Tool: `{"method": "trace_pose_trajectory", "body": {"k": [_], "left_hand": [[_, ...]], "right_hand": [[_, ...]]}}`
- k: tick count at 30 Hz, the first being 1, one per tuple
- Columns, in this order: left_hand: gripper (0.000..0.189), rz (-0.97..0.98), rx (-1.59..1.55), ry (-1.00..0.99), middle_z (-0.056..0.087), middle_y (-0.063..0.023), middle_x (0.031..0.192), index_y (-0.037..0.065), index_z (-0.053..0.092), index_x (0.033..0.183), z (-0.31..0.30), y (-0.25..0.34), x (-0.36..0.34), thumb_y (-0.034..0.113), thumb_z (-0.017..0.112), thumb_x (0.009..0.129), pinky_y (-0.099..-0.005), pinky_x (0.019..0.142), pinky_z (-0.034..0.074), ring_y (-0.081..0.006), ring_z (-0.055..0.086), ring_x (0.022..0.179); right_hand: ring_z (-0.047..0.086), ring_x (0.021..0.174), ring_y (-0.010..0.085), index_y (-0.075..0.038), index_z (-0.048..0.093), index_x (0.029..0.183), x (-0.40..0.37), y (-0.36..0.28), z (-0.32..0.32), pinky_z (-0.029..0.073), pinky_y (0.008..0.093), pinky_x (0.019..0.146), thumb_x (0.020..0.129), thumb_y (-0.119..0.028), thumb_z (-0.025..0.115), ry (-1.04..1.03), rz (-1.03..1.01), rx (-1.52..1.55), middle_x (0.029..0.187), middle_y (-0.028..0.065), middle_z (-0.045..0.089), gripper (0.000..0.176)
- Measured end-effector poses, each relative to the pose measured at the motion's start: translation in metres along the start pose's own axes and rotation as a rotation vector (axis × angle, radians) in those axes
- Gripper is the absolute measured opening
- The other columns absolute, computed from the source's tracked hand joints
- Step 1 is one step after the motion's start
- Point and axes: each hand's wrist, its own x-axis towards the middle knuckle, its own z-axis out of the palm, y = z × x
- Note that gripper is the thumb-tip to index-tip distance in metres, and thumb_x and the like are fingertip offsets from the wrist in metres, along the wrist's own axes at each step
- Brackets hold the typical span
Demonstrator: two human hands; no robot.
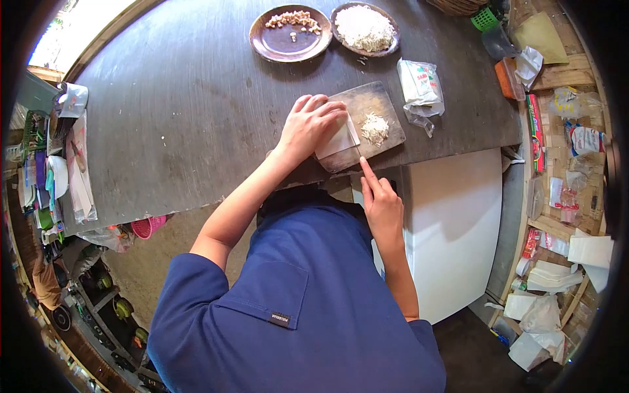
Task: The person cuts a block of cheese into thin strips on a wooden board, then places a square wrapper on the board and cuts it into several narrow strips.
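My left hand point(313, 124) presses down on a flat white slab point(343, 139) with its fingers bent over the top. Under the slab lies a worn cutting board point(368, 98) at the table's front edge. My right hand point(382, 204) grips a knife point(360, 152), index finger stretched along its back. The thin blade stands right at the slab's cut edge, and the handle is mostly hidden in my palm. On the board's right half sits a small heap of thin white strips point(375, 129).
Behind the board stand a plate of brown chopped pieces point(290, 55) and a plate heaped with white shreds point(371, 51). A printed plastic packet point(420, 85) lies right of the board. Clutter hangs along the woven wall at right. A white surface point(452, 223) is below the table edge.
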Motion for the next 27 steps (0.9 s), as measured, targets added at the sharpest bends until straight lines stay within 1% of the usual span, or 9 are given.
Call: {"method": "trace_pose_trajectory", "body": {"k": [10,12,14,15,17,18,21,25,27], "left_hand": [[0.033,0.001,-0.033,0.009,0.07,0.0086,0.136,0.022,0.076,0.125,-0.003,0.0,0.001,0.021,0.071,0.092,-0.041,0.116,0.042,-0.021,0.061,0.13],[0.032,-0.002,-0.108,0.063,0.072,0.0062,0.135,0.018,0.076,0.124,0.0,-0.001,0.001,0.018,0.073,0.092,-0.0418,0.115,0.045,-0.0223,0.063,0.128],[0.032,-0.023,-0.114,0.123,0.073,0.0034,0.132,0.015,0.076,0.124,0.001,-0.001,-0.001,0.016,0.073,0.092,-0.042,0.112,0.047,-0.0235,0.063,0.126],[0.032,-0.041,-0.127,0.181,0.073,0.0006,0.129,0.012,0.076,0.123,0.0,-0.001,-0.002,0.013,0.074,0.092,-0.0422,0.11,0.05,-0.0246,0.064,0.124],[0.032,-0.086,-0.126,0.157,0.073,-0.002,0.127,0.01,0.076,0.123,-0.002,-0.001,-0.011,0.011,0.074,0.091,-0.0419,0.106,0.052,-0.0259,0.064,0.121],[0.032,-0.139,-0.132,0.132,0.072,-0.0046,0.124,0.008,0.075,0.123,-0.002,0.001,-0.015,0.01,0.075,0.091,-0.0416,0.103,0.054,-0.0272,0.065,0.118],[0.031,-0.109,-0.099,0.084,0.07,-0.0073,0.12,0.005,0.075,0.122,-0.009,0.007,-0.016,0.007,0.074,0.091,-0.0412,0.099,0.055,-0.029,0.065,0.113],[0.034,-0.088,-0.045,0.08,0.068,-0.008,0.122,0.003,0.074,0.124,-0.007,0.009,-0.015,0.005,0.073,0.089,-0.0411,0.1,0.055,-0.0295,0.064,0.112],[0.038,-0.064,0.011,0.071,0.065,-0.0075,0.123,0.001,0.071,0.124,-0.009,0.009,-0.014,0.007,0.071,0.087,-0.0372,0.102,0.055,-0.0257,0.063,0.116]], "right_hand": [[0.067,0.063,0.0368,-0.036,0.059,0.156,-0.04,0.003,-0.02,0.056,0.0497,0.06,0.108,-0.025,0.064,-0.044,0.08,0.051,0.079,0.0117,0.058,0.049],[0.067,0.064,0.0362,-0.036,0.059,0.156,-0.045,0.001,-0.025,0.056,0.0489,0.059,0.109,-0.024,0.064,-0.05,0.091,0.056,0.079,0.0114,0.058,0.049],[0.057,0.064,0.0316,-0.03,0.061,0.155,-0.047,-0.001,-0.029,0.051,0.0462,0.067,0.107,-0.015,0.067,-0.039,0.129,0.145,0.076,0.0127,0.054,0.051],[0.057,0.064,0.0316,-0.03,0.061,0.155,-0.045,0.0,-0.027,0.051,0.0462,0.067,0.107,-0.015,0.067,-0.036,0.127,0.152,0.076,0.0127,0.054,0.051],[0.066,0.066,0.0335,-0.034,0.061,0.154,-0.04,0.005,-0.019,0.055,0.0464,0.063,0.109,-0.024,0.063,0.048,0.123,0.181,0.078,0.0105,0.057,0.046],[0.065,0.066,0.0339,-0.035,0.059,0.156,-0.034,0.004,-0.014,0.055,0.047,0.064,0.11,-0.024,0.062,0.063,0.109,0.168,0.079,0.0104,0.058,0.048],[0.066,0.067,0.034,-0.035,0.056,0.158,-0.007,-0.007,0.002,0.055,0.0481,0.064,0.11,-0.024,0.062,0.115,0.077,0.206,0.081,0.0111,0.058,0.05],[0.071,0.07,0.04,-0.036,0.055,0.159,0.025,-0.016,0.025,0.059,0.051,0.065,0.112,-0.031,0.058,0.064,0.019,0.133,0.088,0.0128,0.063,0.048],[0.072,0.071,0.0427,-0.037,0.054,0.159,0.033,-0.019,0.032,0.061,0.0522,0.065,0.112,-0.034,0.055,0.055,0.019,0.134,0.091,0.0141,0.064,0.047]]}}
